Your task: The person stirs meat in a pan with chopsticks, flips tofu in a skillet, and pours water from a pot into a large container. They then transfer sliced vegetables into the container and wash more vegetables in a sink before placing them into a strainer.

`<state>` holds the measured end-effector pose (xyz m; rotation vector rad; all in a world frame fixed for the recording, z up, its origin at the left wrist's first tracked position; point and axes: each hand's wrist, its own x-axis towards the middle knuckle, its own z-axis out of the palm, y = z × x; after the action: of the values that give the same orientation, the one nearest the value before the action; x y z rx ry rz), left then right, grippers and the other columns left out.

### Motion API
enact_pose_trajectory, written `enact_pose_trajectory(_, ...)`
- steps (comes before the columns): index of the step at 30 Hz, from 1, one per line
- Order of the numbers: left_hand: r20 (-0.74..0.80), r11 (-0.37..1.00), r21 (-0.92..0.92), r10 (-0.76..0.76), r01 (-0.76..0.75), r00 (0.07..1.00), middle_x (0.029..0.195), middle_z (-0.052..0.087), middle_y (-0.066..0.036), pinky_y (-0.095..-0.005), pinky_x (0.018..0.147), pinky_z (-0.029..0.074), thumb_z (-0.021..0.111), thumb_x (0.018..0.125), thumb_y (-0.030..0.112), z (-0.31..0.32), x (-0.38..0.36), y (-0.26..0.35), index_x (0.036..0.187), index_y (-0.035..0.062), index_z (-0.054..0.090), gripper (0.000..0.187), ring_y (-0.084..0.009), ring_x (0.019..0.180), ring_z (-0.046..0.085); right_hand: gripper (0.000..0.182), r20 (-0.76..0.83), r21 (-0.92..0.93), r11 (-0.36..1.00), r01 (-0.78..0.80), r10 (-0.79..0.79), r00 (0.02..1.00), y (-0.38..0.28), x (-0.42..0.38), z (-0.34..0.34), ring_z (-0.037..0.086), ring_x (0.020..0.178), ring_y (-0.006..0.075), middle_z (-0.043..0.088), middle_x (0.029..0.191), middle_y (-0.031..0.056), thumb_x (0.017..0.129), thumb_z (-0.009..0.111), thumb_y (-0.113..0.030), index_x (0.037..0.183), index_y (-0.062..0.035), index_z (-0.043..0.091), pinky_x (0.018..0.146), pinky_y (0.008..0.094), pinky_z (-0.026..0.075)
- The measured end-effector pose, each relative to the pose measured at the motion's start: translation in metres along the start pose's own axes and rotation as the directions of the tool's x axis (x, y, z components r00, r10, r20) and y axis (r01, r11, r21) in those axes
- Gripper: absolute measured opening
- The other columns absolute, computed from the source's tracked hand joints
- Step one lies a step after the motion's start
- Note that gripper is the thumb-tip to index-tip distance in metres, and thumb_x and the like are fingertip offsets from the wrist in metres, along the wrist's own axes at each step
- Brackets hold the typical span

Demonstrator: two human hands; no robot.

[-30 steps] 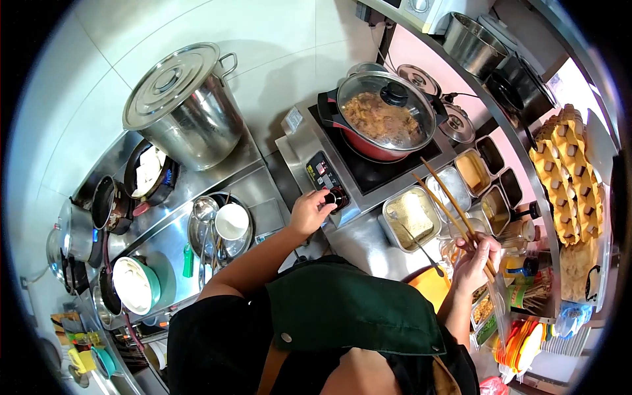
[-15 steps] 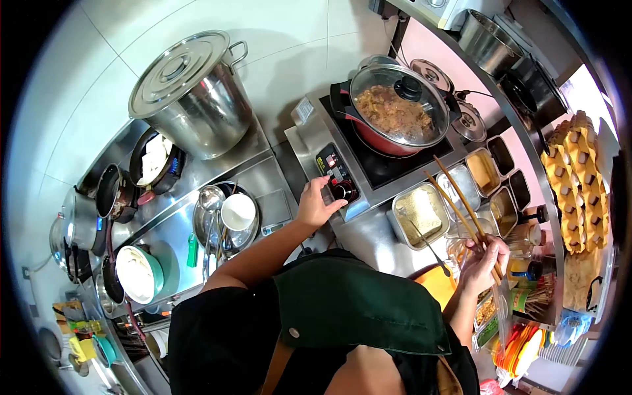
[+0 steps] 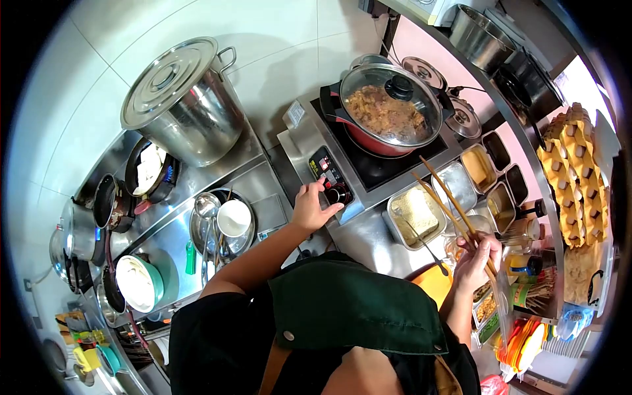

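My left hand (image 3: 312,209) is at the control panel (image 3: 327,164) of an induction cooker, its index fingertip on or just over the buttons. The thumb is stretched out apart, near the dark round knob (image 3: 337,193), and nothing is held. On the cooker's black top stands a red pot (image 3: 378,146), covered by a glass lid (image 3: 368,79) with chunky brown food visible through it. My right hand (image 3: 477,261) grips a pair of long wooden chopsticks (image 3: 454,195) whose tips point toward the cooker. Below them is a metal container (image 3: 416,214) of pale yellowish powder with a spoon in it.
A tall lidded stockpot (image 3: 191,108) stands on the left counter. Nearer me are a bowl with ladles and a white cup (image 3: 235,218), and a green tub (image 3: 139,279). Metal containers (image 3: 478,166) line the right side, with egg trays (image 3: 573,181) beyond.
The whole view has shifted slightly, moving most things a little to the left. My left hand stays at the panel, and my right hand keeps its grip on the chopsticks.
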<state>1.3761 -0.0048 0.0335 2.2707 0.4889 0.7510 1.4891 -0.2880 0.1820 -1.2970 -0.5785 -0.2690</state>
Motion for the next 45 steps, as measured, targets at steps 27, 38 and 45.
enact_pose_trajectory(27,0.106,0.964,0.267,-0.032,0.003,0.994,0.086,0.053,-0.01,-0.0374,0.074,0.036,0.069,0.061,0.036,-0.016,0.015,0.021,0.093,0.0012,0.053,0.05,-0.0265,0.084,0.048,0.017,0.018,0.02,1.0,-0.015,0.015,1.0,0.0,-0.004,0.009,0.056,0.059,0.0205,0.052,0.082,0.0171,0.086,0.044,-0.012,0.084,0.0041,0.045,0.051,0.0286,0.051)
enact_pose_trajectory(38,-0.037,0.969,0.239,0.074,-0.063,0.997,0.096,0.049,-0.005,-0.0377,0.079,0.031,0.07,0.06,0.033,-0.018,0.0,0.015,0.093,0.0106,0.059,0.041,-0.0238,0.092,0.045,0.013,-0.006,0.056,0.998,-0.026,0.026,1.0,-0.007,-0.011,-0.016,0.053,0.063,0.0197,0.051,0.086,0.0162,0.086,0.044,-0.009,0.088,0.0033,0.046,0.054,0.0296,0.047)
enact_pose_trajectory(45,-0.095,0.955,0.292,0.09,-0.058,0.991,0.086,0.052,-0.005,-0.0371,0.074,0.032,0.068,0.063,0.031,-0.007,0.0,0.02,0.078,0.0068,0.063,0.029,-0.0228,0.083,0.047,0.014,0.017,0.076,0.997,-0.005,0.004,1.0,-0.011,-0.015,-0.013,0.055,0.063,0.0189,0.051,0.085,0.0157,0.086,0.045,-0.011,0.088,0.0031,0.046,0.052,0.028,0.049)
